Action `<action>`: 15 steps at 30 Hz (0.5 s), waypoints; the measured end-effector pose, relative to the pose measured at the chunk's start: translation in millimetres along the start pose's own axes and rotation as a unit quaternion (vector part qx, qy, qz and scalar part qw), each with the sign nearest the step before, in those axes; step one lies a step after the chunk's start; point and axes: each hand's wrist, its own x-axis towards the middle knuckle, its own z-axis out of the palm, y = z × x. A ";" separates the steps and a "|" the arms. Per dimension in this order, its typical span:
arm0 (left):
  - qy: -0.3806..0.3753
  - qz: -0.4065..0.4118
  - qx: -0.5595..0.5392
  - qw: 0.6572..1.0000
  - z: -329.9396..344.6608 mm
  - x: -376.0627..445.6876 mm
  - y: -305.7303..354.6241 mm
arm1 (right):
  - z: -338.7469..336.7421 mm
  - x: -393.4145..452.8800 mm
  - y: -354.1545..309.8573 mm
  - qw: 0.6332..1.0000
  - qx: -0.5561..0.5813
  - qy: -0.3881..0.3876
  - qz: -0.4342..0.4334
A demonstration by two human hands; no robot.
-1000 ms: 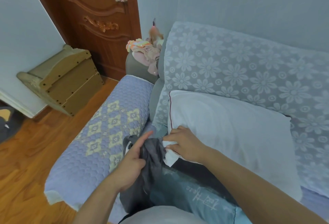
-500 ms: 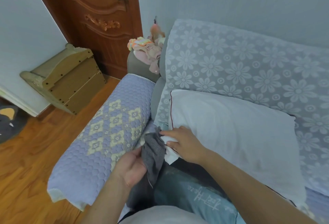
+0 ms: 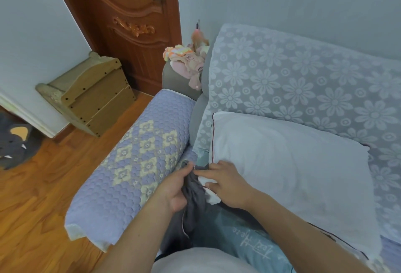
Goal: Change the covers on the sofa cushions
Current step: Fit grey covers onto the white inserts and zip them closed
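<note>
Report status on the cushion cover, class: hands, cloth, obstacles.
Left hand grips grey cover. Right hand holds white cushion corner. Nothing blocking.

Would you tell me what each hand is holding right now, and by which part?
The left hand grips the bunched dark grey cover near its upper edge; the right hand holds the white cushion at its near corner.

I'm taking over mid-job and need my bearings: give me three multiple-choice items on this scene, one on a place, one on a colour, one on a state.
1. The white cushion leans against:
A. the door
B. the floral sofa back
C. the floor

2. The cover gripped by the left hand is:
A. dark grey
B. red
C. yellow

3. The right hand is:
A. hanging idle
B. on the cushion's near corner
C. at the door handle

Answers:
B, it rests against the back.
A, grey fabric.
B, its fingers lie on that corner.
</note>
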 end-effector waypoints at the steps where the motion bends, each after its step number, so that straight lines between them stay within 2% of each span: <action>1: 0.005 -0.004 -0.007 1.000 -2.5 1.0 0.5 | -1.7 -2.3 2.5 1.000 0.026 0.010 0.008; 4: 0.010 -0.005 -0.025 1.000 -14.2 0.9 4.5 | -8.9 -11.2 11.3 0.992 0.105 0.015 0.068; 6: 0.022 0.027 0.007 0.999 -18.7 0.5 8.2 | -12.0 -14.2 11.0 0.988 0.120 0.008 0.099; 10: 0.152 0.152 0.109 0.970 -23.6 5.8 4.1 | -22.7 -12.1 3.9 0.981 0.131 0.077 0.123; 12: 0.192 0.200 0.134 0.952 -18.6 5.1 0.5 | -25.8 -10.7 0.8 0.981 0.127 0.093 0.115; 15: 0.225 0.225 0.165 0.934 -16.0 9.5 -4.9 | -21.7 -10.6 -6.0 0.990 0.098 0.072 0.065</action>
